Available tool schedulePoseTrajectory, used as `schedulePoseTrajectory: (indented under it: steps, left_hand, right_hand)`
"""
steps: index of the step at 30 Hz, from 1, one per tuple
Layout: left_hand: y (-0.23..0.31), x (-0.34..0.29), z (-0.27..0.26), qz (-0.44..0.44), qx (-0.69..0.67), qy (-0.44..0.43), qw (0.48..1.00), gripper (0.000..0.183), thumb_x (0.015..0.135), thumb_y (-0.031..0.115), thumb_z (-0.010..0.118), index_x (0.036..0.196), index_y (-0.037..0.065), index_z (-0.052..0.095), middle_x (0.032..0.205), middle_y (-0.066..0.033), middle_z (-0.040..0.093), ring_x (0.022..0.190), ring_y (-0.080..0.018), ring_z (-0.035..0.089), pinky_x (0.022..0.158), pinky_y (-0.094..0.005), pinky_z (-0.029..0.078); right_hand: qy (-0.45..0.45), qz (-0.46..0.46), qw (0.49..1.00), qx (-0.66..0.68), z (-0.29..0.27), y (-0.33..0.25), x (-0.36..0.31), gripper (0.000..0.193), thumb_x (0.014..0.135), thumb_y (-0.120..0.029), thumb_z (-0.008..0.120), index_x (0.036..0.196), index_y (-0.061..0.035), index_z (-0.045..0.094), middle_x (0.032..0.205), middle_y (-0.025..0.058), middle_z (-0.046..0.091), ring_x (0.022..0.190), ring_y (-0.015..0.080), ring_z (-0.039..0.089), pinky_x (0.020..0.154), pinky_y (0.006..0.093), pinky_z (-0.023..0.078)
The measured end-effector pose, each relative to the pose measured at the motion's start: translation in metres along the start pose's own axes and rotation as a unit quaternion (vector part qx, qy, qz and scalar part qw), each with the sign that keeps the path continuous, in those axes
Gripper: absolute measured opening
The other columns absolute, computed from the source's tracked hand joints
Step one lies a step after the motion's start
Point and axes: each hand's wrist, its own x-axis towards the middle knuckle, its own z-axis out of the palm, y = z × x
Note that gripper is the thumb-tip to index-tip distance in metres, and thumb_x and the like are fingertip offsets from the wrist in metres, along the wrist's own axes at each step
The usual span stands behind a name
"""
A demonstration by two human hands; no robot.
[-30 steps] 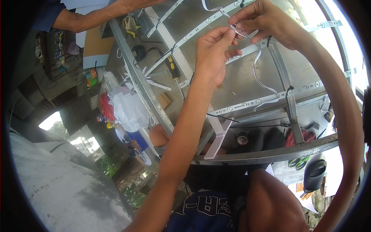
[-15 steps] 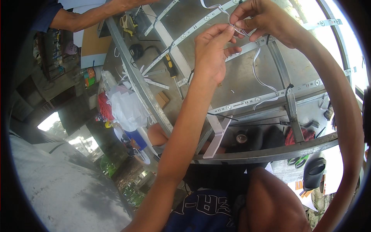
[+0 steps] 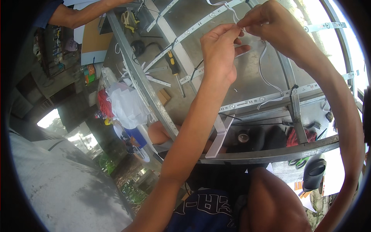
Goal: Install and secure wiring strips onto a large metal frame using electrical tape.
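Our left hand [image 3: 220, 50] is pinched closed, thumb against forefinger with the other fingers loosely bent, and our right hand [image 3: 272, 25] meets it tip to tip, its fingertips drawn together too; both seem to grip the white wire [image 3: 260, 63], though the pinched bit is mostly hidden. That wire lies over the upper part of the metal frame [image 3: 266, 156]: one stretch rises above our fingers, another hangs in a loose curve to a white light strip [image 3: 247, 103]. We judge it light, soft and springy — easy to bend, apt to slip or twist — and best held close to the pinched spot, without hard tugging on thin strands. Small dark marks dot the strips, too tiny to read, and we can make out no brand. Further out, a yellow-and-black screwdriver [image 3: 172, 63] lies beneath the frame, and a co-worker's arm [image 3: 83, 15] reaches in at upper left. Nearest us, large pale-outlined lettering crosses a dark blue shirt [image 3: 203, 210] — only partly in view.
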Motion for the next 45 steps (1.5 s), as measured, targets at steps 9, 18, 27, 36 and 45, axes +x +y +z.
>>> schedulePoseTrajectory:
  steps: [9,18,27,36,45]
  left_hand:
    - [-0.001,-0.001,-0.004,0.006,0.017,-0.006,1.0,0.014,0.094,0.009,0.063,0.103,-0.001,0.067,0.094,-0.0068,0.065,0.08,-0.0128,0.054,0.074,-0.0357,0.056]
    - [-0.004,-0.002,-0.002,0.008,-0.006,-0.003,1.0,0.013,0.096,0.011,0.064,0.102,0.001,0.068,0.095,-0.0063,0.066,0.082,-0.0118,0.054,0.077,-0.0351,0.056]
    - [-0.004,0.001,-0.008,0.005,-0.008,-0.034,0.999,0.014,0.097,0.013,0.064,0.104,0.003,0.068,0.096,-0.0056,0.066,0.083,-0.011,0.054,0.078,-0.0343,0.055]
    - [0.004,-0.001,-0.01,0.034,0.062,-0.056,0.996,0.017,0.095,0.008,0.062,0.107,-0.002,0.067,0.101,-0.0095,0.065,0.087,-0.0134,0.057,0.079,-0.0352,0.057]
    - [0.017,-0.007,-0.014,0.05,0.101,-0.07,0.991,0.028,0.087,-0.003,0.051,0.109,-0.012,0.066,0.103,-0.0165,0.066,0.089,-0.0177,0.059,0.08,-0.0371,0.059]
  right_hand:
    - [-0.007,0.001,1.0,0.002,0.0,0.005,0.006,0.019,0.079,-0.006,0.066,0.094,0.0009,0.077,0.084,0.0175,0.074,0.074,0.0251,0.071,0.07,0.034,0.056]
    - [0.072,-0.056,0.991,-0.097,0.007,0.017,0.007,0.019,0.075,-0.004,0.069,0.091,0.0037,0.076,0.084,0.0204,0.073,0.078,0.0276,0.073,0.071,0.0365,0.057]
    - [0.046,-0.092,0.993,-0.063,0.006,0.028,0.017,0.017,0.082,-0.008,0.07,0.095,0.0006,0.076,0.08,0.0163,0.073,0.07,0.0221,0.07,0.063,0.0337,0.055]
    - [-0.011,0.048,0.998,0.051,0.002,0.029,0.028,0.013,0.086,-0.01,0.073,0.096,-0.0049,0.079,0.068,0.0032,0.067,0.059,0.0097,0.061,0.05,0.0266,0.049]
    - [0.034,-0.078,0.991,-0.101,0.008,0.026,0.027,0.017,0.079,-0.015,0.073,0.091,-0.0033,0.078,0.069,0.0153,0.07,0.061,0.0236,0.068,0.055,0.035,0.053]
